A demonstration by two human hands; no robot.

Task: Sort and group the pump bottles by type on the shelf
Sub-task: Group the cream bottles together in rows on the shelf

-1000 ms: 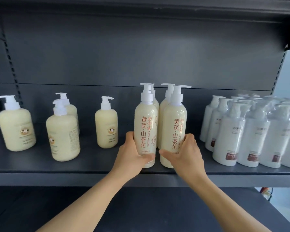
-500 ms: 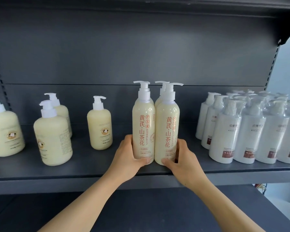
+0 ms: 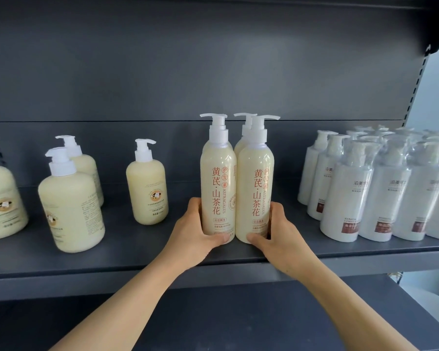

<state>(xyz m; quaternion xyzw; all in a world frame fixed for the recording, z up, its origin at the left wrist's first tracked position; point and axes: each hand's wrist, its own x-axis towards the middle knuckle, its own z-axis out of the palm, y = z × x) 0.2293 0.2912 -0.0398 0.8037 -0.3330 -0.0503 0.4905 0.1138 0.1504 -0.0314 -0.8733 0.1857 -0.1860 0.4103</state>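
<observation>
Tall cream pump bottles with orange lettering stand together mid-shelf. My left hand (image 3: pixel 199 231) grips the base of the front left tall bottle (image 3: pixel 218 188). My right hand (image 3: pixel 276 231) grips the base of the front right tall bottle (image 3: pixel 255 191). The two touch side by side, and more of the same kind stand behind them, mostly hidden. Squat cream pump bottles (image 3: pixel 70 201) stand spread out on the left. White pump bottles in clear wrap (image 3: pixel 350 193) are packed together on the right.
The dark grey shelf (image 3: pixel 137 252) has a back panel close behind the bottles and bare stretches either side of the tall group. One squat bottle (image 3: pixel 147 186) stands alone, nearest the tall ones. A lower shelf (image 3: pixel 226 317) lies beneath my forearms.
The two front tall bottles have come together until they touch. My hands stay at their bases. The view has shifted slightly, so the left-hand bottles sit nearer the frame's edge.
</observation>
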